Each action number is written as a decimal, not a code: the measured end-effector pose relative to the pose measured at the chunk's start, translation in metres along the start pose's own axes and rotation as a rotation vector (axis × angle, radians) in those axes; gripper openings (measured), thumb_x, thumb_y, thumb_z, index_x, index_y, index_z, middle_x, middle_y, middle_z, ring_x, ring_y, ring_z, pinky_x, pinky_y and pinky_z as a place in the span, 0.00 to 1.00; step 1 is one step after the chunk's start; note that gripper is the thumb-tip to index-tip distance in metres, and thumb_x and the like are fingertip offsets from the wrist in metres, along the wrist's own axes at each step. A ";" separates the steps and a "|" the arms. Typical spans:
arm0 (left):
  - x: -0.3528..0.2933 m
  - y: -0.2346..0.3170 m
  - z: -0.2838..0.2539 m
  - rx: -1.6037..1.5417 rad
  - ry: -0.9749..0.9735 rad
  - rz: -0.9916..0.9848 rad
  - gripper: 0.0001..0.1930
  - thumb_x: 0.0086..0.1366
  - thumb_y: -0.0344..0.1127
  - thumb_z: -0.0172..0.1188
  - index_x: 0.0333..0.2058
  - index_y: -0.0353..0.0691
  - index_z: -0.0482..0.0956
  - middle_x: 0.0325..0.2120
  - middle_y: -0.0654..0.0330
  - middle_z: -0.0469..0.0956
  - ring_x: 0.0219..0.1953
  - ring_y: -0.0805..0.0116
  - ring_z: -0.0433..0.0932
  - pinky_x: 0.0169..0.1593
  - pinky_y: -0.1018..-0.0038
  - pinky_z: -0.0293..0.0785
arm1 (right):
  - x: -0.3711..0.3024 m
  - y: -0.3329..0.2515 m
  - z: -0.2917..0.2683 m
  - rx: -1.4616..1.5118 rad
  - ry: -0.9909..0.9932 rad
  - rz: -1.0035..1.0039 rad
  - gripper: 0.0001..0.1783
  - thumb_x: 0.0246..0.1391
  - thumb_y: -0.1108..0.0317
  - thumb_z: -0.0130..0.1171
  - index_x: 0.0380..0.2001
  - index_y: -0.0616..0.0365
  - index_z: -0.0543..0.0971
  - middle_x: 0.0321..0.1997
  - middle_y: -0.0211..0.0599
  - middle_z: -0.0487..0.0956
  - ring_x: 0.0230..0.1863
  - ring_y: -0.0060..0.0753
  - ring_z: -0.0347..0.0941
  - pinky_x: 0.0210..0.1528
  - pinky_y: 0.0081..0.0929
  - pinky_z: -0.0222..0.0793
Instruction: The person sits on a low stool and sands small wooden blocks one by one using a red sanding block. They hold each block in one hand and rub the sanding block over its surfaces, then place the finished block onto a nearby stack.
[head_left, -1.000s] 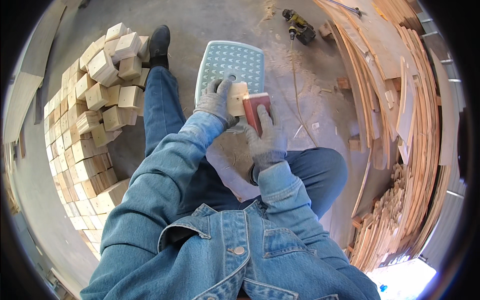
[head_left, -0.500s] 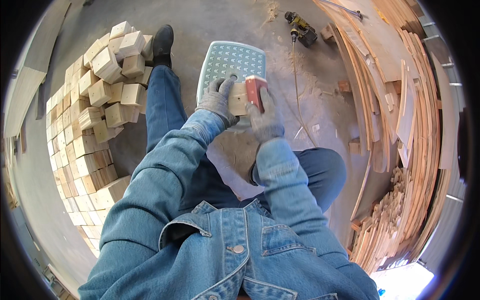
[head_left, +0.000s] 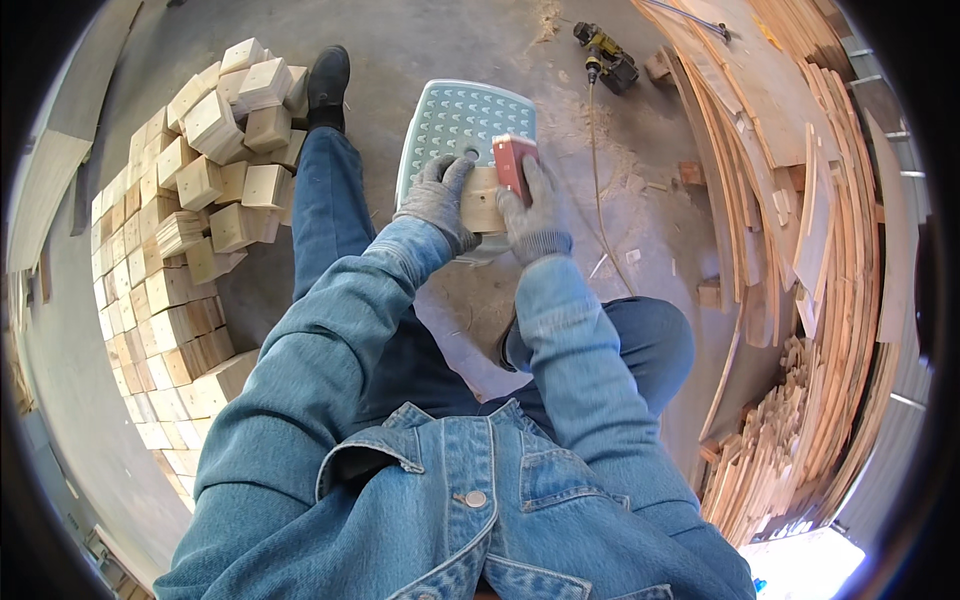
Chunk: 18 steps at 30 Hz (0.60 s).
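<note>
Both my hands wear grey gloves. A pale wooden block (head_left: pixel 481 202) is held by my left hand (head_left: pixel 438 205) over the near part of a light blue plastic step stool (head_left: pixel 425 125). The fingers of that hand are closed along the block's left side. In my right hand (head_left: pixel 537 215) is a red sanding block (head_left: pixel 513 163) with a pale end, gripped by the thumb and fingers. It lies against the right side of the wooden block. The fingertips of my right hand are partly hidden behind it.
Many cut wooden blocks (head_left: pixel 235 228) are piled at the left beside my outstretched leg. A yellow and black cordless drill (head_left: pixel 605 57) lies on the dusty floor at the far right. Long boards and strips (head_left: pixel 840 230) are stacked along the right side.
My right hand has slid the sanding block a little away from me along the wooden block's side. My left hand still holds the wooden block in nearly the same place.
</note>
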<state>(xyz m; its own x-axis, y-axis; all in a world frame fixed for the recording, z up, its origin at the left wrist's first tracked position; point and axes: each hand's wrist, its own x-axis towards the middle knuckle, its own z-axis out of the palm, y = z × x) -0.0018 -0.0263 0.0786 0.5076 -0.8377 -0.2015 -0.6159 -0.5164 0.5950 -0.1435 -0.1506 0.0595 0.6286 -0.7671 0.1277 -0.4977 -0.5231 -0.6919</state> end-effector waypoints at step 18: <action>0.001 -0.009 0.010 0.007 0.032 0.034 0.61 0.40 0.40 0.83 0.74 0.53 0.59 0.69 0.51 0.62 0.71 0.44 0.64 0.75 0.58 0.65 | -0.114 -0.009 -0.016 0.087 0.002 0.053 0.40 0.60 0.64 0.71 0.73 0.60 0.69 0.76 0.59 0.65 0.76 0.57 0.63 0.77 0.43 0.62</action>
<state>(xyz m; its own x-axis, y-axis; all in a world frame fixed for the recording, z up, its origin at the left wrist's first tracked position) -0.0017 -0.0247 0.0655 0.5056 -0.8485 -0.1563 -0.6371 -0.4893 0.5956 -0.2202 -0.0640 0.0623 0.6019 -0.7934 0.0908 -0.4763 -0.4480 -0.7566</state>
